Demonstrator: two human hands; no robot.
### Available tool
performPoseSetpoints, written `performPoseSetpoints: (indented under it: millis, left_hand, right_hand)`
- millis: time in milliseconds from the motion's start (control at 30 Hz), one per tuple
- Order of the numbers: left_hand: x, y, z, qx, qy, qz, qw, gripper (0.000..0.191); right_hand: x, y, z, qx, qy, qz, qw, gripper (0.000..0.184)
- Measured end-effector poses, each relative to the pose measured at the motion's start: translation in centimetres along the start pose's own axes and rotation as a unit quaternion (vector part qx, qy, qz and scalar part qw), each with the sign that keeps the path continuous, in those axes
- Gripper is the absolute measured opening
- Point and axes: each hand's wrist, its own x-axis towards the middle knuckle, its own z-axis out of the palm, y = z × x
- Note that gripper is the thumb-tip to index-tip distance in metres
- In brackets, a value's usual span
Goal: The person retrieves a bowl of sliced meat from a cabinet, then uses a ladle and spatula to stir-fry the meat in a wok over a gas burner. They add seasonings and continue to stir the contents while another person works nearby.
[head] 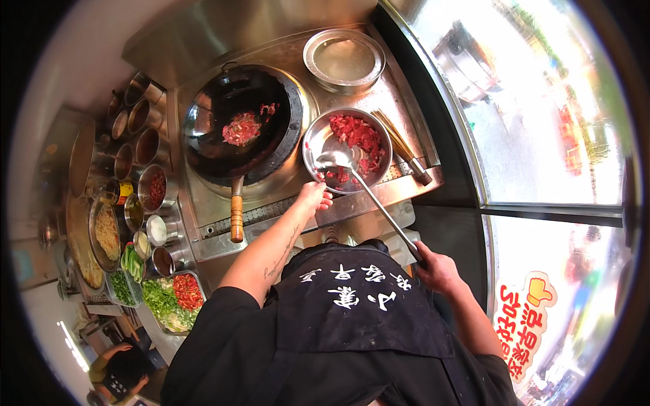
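Observation:
My right hand (437, 268) grips the end of a long-handled metal ladle (378, 203). The ladle's bowl rests inside a round stainless steel bowl (311, 133) with chopped raw red meat (360, 137) around it. At the near left rim of that bowl is my left hand (316, 197), its fingers curled at the rim and the thumb side against it. Left of the bowl, a black wok (208, 157) with a wooden handle (236, 218) sits on the stove; a small heap of meat (241, 129) lies in its middle, with a few bits beside it.
A round metal pot of cloudy liquid (344, 83) stands behind the steel bowl. A bamboo wok brush (401, 147) lies right of it. Metal seasoning containers (147, 144) and a tray of chopped greens and red peppers (172, 304) stand at left. Another person (124, 368) is at lower left.

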Motion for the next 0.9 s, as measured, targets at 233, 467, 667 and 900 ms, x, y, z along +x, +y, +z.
performPoseSetpoints:
  millis: [233, 467, 667, 900]
  left_hand:
    - [0.9, -1.0, 0.3, -0.003, -0.01, -0.015, 1.0, 0.031]
    - [0.4, -1.6, 1.9, -0.057, -0.037, -0.059, 0.996, 0.03]
    - [-0.2, -2.0, 3.3, -0.114, -0.039, -0.046, 0.992, 0.03]
    - [-1.9, -1.2, 7.4, -0.058, 0.041, 0.113, 0.991, 0.027]
  right_hand:
    - [-2.7, 3.1, -5.4, -0.023, -0.026, 0.001, 0.999, 0.067]
    - [-2.1, 1.1, -4.0, -0.022, -0.005, 0.038, 0.999, 0.069]
    - [-3.2, -0.4, -3.8, -0.054, -0.02, 0.054, 0.997, 0.065]
    - [-3.8, -0.3, -3.7, 0.245, -0.073, 0.083, 0.963, 0.063]
